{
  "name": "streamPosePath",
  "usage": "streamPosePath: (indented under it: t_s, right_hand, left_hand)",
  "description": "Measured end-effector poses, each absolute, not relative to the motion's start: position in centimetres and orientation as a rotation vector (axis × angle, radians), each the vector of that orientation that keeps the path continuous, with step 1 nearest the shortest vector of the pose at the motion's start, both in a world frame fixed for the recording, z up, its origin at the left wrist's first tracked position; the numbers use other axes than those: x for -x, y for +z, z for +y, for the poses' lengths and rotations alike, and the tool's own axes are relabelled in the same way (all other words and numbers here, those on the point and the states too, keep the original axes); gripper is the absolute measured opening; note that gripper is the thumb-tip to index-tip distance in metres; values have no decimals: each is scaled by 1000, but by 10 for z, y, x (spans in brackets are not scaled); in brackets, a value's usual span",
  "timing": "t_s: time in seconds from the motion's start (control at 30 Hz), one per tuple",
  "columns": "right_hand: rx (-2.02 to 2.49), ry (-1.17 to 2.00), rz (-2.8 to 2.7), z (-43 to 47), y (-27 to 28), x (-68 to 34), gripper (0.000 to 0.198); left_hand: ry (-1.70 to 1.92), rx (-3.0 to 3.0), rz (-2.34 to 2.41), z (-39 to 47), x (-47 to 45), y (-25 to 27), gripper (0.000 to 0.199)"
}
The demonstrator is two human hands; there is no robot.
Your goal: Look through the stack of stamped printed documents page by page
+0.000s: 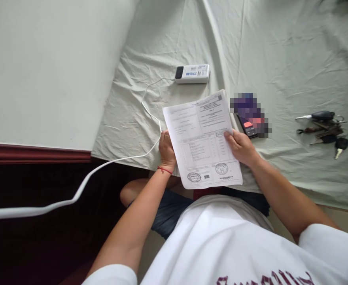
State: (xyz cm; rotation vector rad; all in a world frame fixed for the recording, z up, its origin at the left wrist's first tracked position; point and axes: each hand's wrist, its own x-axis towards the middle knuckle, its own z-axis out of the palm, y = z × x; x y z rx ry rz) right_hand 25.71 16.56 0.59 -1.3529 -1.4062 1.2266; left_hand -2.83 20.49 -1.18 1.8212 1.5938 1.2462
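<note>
Two hands hold one printed sheet (203, 140) by its side edges, lifted off the cloth (280, 51) and tilted up, which puts the print square to the eyes. The left hand (166, 149) is closed on the sheet's left edge; its fingers run behind the paper, so only the back of the hand and a ring show (a red string circles the wrist). The right hand (241, 147) is closed on the right edge, thumb pressed on the printed face and the other fingers hidden beneath. Gripping at opposite edges keeps the page flat and taut, with the table of entries and the two round stamps near the bottom edge left uncovered. Whether more sheets lie under the top one cannot be told.

The sheet hangs over the near edge of the cloth-covered surface, above the person's lap. A phone (247, 126) lies on the cloth just beside the right hand, partly hidden by the sheet's right edge; its upper part is blurred out. A bunch of keys (325, 128) lies well apart to the right. A white power pack (191, 74) sits beyond the sheet's top edge, and its cable (108, 166) curves down past the left hand and off the surface to the left.
</note>
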Motion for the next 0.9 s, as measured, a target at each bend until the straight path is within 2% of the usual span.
streamPosePath:
  t_s: [0.1,0.23,0.47,0.63,0.77,0.9]
  right_hand:
    - [1321,1273,-1409,158,9,-262,56]
    - [1304,1327,-1441,157,12,-263,56]
    - [1193,1488,-1359,153,14,-257,55]
    - [1216,1502,-1368,149,15,-253,51]
    - [1332,1433,-1211,148,20,-251,39]
    - [1239,1492,-995,148,21,-253,34]
  left_hand:
    - [1226,-1870,1613,204,30,-9,17]
    - [1244,-1560,1522,196,33,-4,25]
    - [1153,-1032,1305,151,34,16,60]
    - [1198,-1088,1450,130,31,4,39]
    - [1319,-984,1472,136,21,-2,39]
    - [1378,-952,1488,143,15,0,39]
